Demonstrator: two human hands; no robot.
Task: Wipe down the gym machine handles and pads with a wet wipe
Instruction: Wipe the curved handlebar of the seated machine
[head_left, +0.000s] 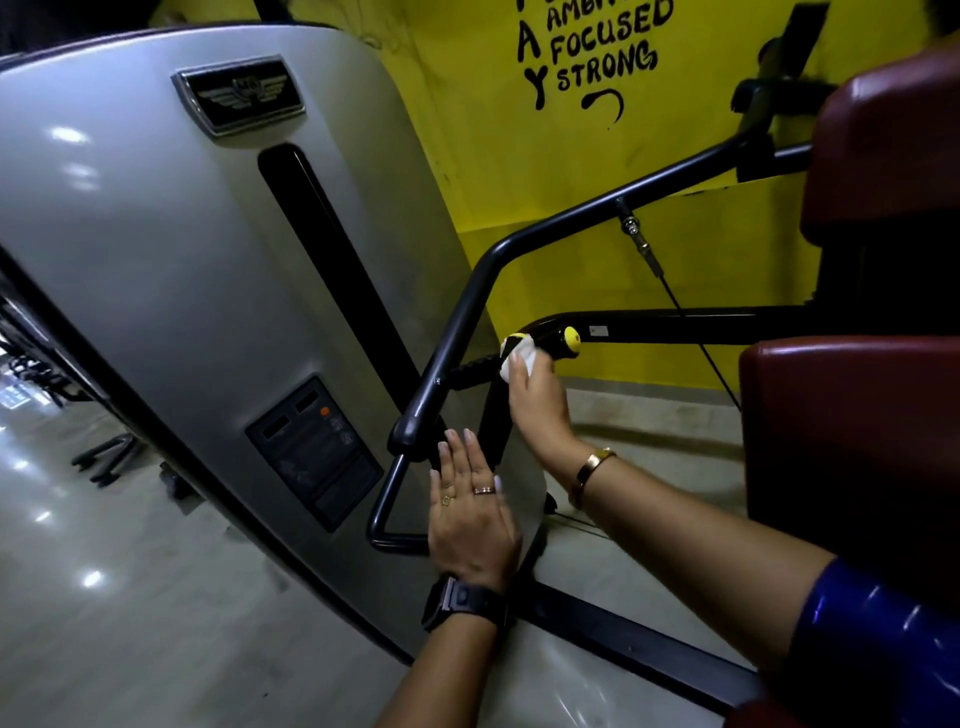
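right hand (535, 400) fingers curled on wet wipe (513, 365) at handle (551, 343) | 1 o'clock from left hand (474, 512), fingers flat, released | risk: bunched wipe slips, grip underside likely missed

- Ahead of you: a yellow wall (519, 171) with black lettering (597, 47).
- On your left: a silver cover (156, 249) with a winged badge (241, 93).
- Below you: a glossy floor (78, 597).

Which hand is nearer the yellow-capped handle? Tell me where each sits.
Right. The right hand holds the wipe against the handle; the left hand is open lower down, beside the black frame bar, clear of the handle.
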